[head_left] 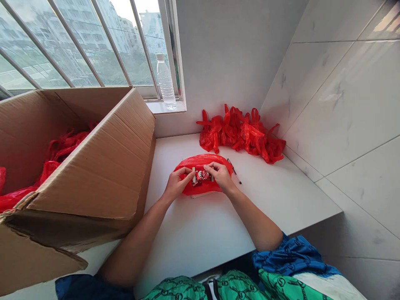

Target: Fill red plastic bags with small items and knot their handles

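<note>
Over the white table, my left hand (178, 182) and my right hand (221, 176) are closed in a pinch at the two ends of a small red-and-brown snack packet (203, 176) with light lettering. Under the packet lies a red plastic bag (203, 159), spread fairly flat on the table. A pale edge (200, 195) of something shows beneath the bag's near side; what it is cannot be made out. Just right of the bag, partly covered by it, rests a black pen (236, 173).
Several knotted red plastic bags (240, 131) are heaped against the wall at the table's back. On the left stands a large open cardboard box (96, 171) holding more red bags (67, 146). A clear water bottle (165, 83) is on the windowsill. The table's front edge (225, 262) runs near my body.
</note>
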`<state>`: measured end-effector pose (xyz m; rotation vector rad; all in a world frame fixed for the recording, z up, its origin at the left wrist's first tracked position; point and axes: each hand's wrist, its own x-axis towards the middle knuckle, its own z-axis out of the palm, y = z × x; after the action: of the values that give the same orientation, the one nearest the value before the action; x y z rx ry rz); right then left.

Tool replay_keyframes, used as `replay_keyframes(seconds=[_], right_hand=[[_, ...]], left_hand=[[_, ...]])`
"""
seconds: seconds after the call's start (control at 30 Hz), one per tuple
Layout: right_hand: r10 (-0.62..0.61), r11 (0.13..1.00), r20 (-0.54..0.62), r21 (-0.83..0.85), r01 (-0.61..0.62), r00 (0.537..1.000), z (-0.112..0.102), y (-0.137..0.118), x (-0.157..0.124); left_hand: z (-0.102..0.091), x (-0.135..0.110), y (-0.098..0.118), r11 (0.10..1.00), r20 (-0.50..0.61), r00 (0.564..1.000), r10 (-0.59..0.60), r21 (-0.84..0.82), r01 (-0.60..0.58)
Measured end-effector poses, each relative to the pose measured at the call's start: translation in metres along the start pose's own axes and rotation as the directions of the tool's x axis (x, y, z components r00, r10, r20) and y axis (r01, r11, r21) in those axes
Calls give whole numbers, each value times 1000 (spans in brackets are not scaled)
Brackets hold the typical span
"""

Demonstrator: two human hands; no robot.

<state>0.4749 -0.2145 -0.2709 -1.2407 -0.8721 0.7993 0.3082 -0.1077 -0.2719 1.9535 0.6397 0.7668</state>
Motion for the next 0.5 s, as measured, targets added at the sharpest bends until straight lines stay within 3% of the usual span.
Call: replay_keyframes(seconds=[0.3,0.5], right_hand=[[60,997,6,50,-60,998,0,6,4],[9,1000,8,-15,-9,1000,-2,8,4]], left_hand=[[2,0,-5,995,19,998,-66,-68,67],[4,0,-4,991,30,998,-57,-122,60]])
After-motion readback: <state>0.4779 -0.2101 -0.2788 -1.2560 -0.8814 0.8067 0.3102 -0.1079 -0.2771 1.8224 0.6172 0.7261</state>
